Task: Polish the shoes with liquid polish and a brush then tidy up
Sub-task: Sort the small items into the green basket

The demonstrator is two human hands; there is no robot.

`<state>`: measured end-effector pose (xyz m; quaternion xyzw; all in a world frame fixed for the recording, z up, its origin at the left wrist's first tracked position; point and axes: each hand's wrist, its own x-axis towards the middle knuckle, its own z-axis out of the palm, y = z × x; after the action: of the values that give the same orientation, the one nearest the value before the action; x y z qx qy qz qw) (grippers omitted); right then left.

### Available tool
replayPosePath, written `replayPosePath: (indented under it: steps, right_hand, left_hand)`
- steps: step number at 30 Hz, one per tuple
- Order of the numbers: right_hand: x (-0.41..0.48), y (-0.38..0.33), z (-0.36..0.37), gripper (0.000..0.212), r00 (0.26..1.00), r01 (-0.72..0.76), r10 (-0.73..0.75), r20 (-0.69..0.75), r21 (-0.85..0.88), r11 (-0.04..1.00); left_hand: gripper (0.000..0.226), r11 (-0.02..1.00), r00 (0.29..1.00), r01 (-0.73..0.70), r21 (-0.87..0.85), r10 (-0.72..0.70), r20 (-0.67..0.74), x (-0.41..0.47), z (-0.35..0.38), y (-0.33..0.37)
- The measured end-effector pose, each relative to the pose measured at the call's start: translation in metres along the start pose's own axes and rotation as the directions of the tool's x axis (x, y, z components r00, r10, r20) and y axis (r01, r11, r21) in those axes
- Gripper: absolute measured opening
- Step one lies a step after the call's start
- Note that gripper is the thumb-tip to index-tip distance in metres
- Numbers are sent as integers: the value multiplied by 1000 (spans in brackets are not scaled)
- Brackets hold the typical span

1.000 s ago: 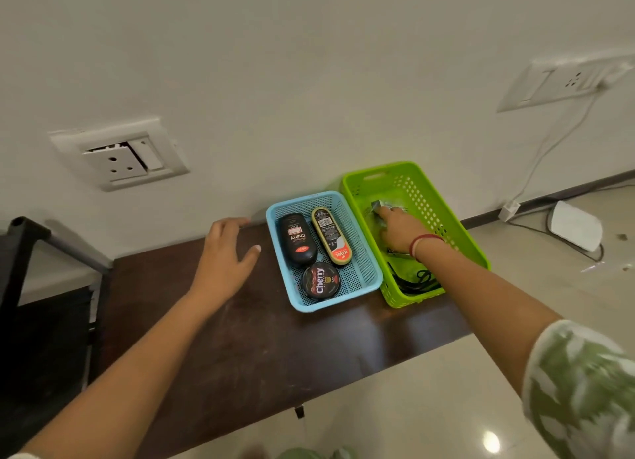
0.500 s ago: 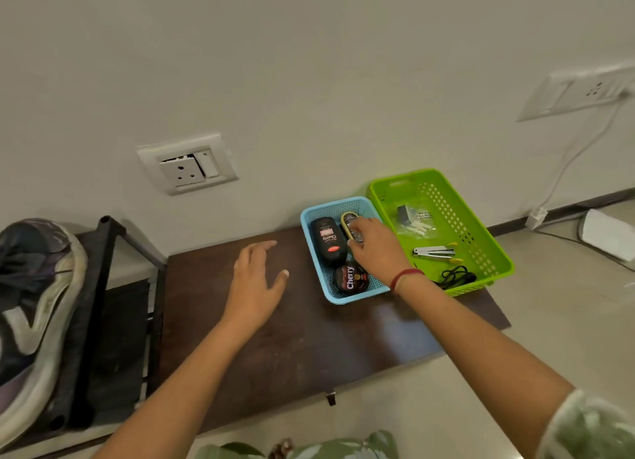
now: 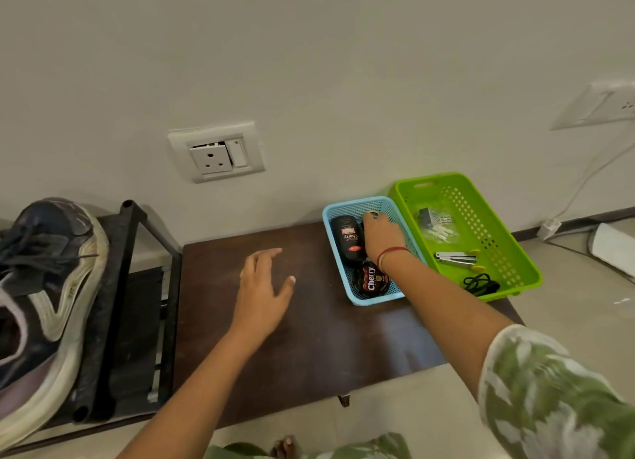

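The right hand (image 3: 381, 238) was laid in the blue basket (image 3: 357, 206), fingers curled over an oval case (image 3: 372, 214) just right of the polish bottle (image 3: 347, 238); whether it was grasped could not be told. The left hand (image 3: 263, 286) was held slack above the table (image 3: 309, 338).

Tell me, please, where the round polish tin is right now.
In the head view, right of centre, the round polish tin lies at the blue basket's near end, next to the black bottle.
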<state>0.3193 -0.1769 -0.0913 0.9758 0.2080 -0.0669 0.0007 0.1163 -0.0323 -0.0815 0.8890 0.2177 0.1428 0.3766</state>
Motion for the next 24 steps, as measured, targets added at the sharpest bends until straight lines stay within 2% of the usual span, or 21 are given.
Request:
replayPosePath:
  steps: [2, 6, 8, 10, 11, 12, 13, 14, 15, 16, 18, 20, 22, 24]
  right_hand:
    - [-1, 3, 3, 35, 999, 11, -14, -48, -46, 999]
    - [-4, 13, 1, 39, 991, -28, 37, -132, 65, 997]
    - [-16, 21, -7, 33, 963, -26, 73, -258, 181, 983]
    - [-41, 27, -22, 27, 933, 17, 137, -332, 420, 908]
    - [-58, 27, -32, 25, 940, 21, 202, -273, 640, 768]
    - [-76, 25, -43, 26, 960, -5, 243, -140, 858, 514]
    - [-93, 20, -51, 26, 977, -51, 212, 11, 982, 184]
    - [-109, 16, -57, 20, 982, -119, 132, 133, 987, -106]
    - [-121, 11, -59, 18, 976, -192, 43, 215, 932, -309]
    - [-134, 5, -62, 21, 964, -251, -34, 265, 852, -459]
    - [-157, -6, -68, 37, 925, -365, -179, 334, 661, -655]
    - [-177, -17, -71, 53, 874, -475, -348, 338, 447, -758]
    - [-199, -31, -78, 72, 829, -555, -486, 277, 297, -777]
    - [-217, -49, -83, 77, 795, -606, -549, 257, 283, -744]
  left_hand:
    - [48, 1000, 1000, 4, -10, -4, 1, -2, -1, -2]
    - [45, 1000, 999, -27, -16, 26, -29, -3, -6, -3]
    - [44, 999, 999, -35, -16, 34, -42, -3, -9, -3]
    - [42, 999, 999, -41, -21, 41, -36, -8, -10, -1]
    - [41, 999, 998, -49, -22, 48, -32, -11, -11, 2]
    - [41, 998, 998, -53, -23, 53, -28, -14, -11, 4]
    - [41, 998, 998, -54, -24, 54, -22, -18, -13, 8]
    - [41, 998, 998, -56, -26, 56, -16, -21, -16, 13]
    - [41, 998, 998, -62, -30, 61, -13, -23, -19, 17]
    - [41, 997, 997, -71, -34, 70, -13, -26, -24, 23]
    - [42, 996, 997, -81, -38, 81, -15, -32, -40, 34]
    - [43, 995, 996, -93, -37, 92, -20, -39, -57, 44]
    - [42, 992, 992, -123, -32, 121, -42, -52, -80, 52]
    - [40, 986, 984, -165, -16, 163, -75, -70, -107, 52]
